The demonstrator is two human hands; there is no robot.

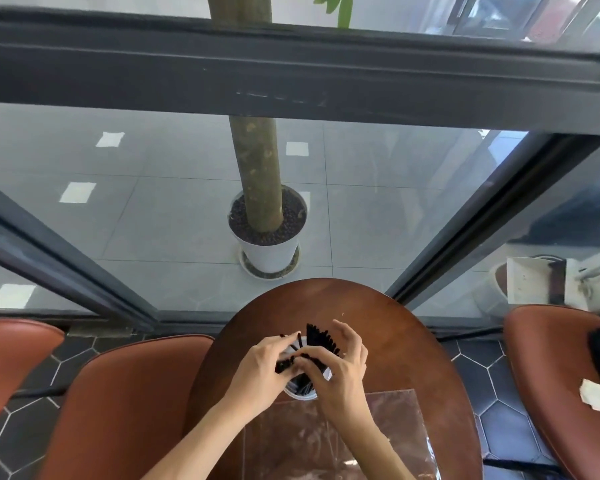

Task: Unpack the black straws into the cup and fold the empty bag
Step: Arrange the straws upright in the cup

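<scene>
Up beyond everything, the dark window frame (pixel 291 67) crosses the view, with a potted tree (pixel 262 188) standing on the tiled floor behind the glass. Brown chairs (pixel 125 403) flank the round wooden surface (pixel 413 368). On the near part of that surface lies the clear plastic bag (pixel 336 441), flat and crinkled, its far edge reaching the base of the white cup (pixel 300 394), which stands near the middle. The black straws (pixel 321 337) stand in the cup, fanned out above its rim. Both hands meet over the cup: the left hand (pixel 260 362) has its grip curled round a bunch of straws at the left side, and the right hand (pixel 340 362) pinches straws with thumb and forefinger while its other fingers arch loosely round the fanned tops.
</scene>
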